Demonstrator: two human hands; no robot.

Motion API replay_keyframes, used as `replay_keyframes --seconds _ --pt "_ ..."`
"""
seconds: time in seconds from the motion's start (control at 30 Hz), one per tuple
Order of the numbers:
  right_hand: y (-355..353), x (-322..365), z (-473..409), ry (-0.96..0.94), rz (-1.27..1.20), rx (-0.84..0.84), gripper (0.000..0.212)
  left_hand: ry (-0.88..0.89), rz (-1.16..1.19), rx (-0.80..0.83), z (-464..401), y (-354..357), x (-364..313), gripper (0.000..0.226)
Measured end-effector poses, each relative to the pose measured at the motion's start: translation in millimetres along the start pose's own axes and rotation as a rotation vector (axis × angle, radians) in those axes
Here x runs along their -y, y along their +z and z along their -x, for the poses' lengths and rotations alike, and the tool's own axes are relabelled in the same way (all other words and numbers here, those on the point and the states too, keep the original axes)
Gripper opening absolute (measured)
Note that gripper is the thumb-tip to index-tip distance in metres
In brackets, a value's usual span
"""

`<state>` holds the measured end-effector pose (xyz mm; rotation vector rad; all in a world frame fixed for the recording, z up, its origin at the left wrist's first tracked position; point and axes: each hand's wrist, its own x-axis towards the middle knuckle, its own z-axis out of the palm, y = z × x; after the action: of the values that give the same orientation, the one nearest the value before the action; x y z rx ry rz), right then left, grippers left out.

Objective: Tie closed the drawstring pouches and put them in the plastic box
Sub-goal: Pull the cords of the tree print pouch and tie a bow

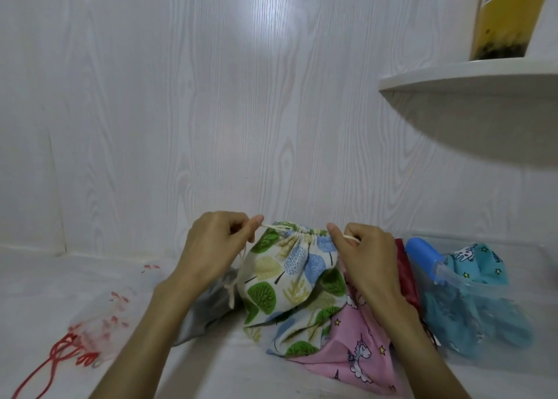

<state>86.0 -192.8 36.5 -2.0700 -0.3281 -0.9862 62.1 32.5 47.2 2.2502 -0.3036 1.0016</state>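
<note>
At lower centre of the frame, the fingers (252, 224) of the left hand (211, 247) are curled tight, pinching one end of a cream drawstring (273, 226). The right hand (367, 258) mirrors it, its fingers curled round the other end of the cord where it leaves the gathered neck. Between the two hands stands the tree-print pouch (287, 277), its mouth puckered nearly shut.

Its base overlaps a pink unicorn pouch (356, 347) toward the lower right and a grey pouch (205, 308) on the left, half hidden by the left forearm. A dark red pouch (406, 274) shows just beside the right hand. At the right edge, the clear plastic box (483, 305) with a blue latch holds a teal pouch (471, 262).

On the white bench (151, 277), lower left, lies a sheer pouch with red cord (90, 338), well apart. A curved shelf (468, 78) juts in at upper right, above the box.
</note>
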Motion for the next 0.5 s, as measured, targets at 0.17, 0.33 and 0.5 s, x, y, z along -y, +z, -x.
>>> replay_keyframes --seconds 0.17,0.33,0.5 --pt "-11 -6 -4 -0.07 0.071 -0.089 0.055 -0.029 -0.163 -0.074 2 6 11 0.042" --pt "-13 -7 -6 -0.022 0.1 -0.066 0.055 -0.137 -0.235 0.001 0 12 13 0.044" --pt "-7 -4 -5 0.075 0.077 0.141 0.055 -0.286 -0.372 0.2 3 17 13 0.04"
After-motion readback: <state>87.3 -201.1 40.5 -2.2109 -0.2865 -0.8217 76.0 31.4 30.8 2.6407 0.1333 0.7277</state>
